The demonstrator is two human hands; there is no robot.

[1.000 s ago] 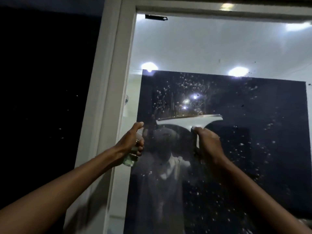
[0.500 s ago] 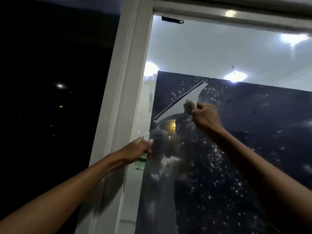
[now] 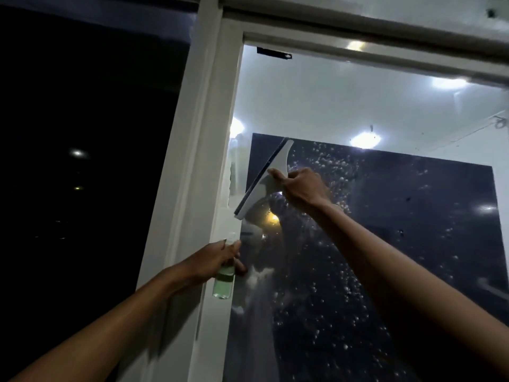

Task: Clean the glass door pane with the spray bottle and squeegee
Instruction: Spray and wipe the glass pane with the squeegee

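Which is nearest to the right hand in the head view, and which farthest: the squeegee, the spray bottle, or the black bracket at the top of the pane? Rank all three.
1. squeegee: gripped in the right hand.
2. spray bottle: below left, held by the left hand.
3. black bracket: high above, at the pane's top-left corner.

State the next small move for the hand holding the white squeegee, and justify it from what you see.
Probably the right hand should draw the white plastic squeegee rightward and down across the glass door pane: its blade stands tilted steeply near the pane's left edge, and droplets cover the glass to its right.
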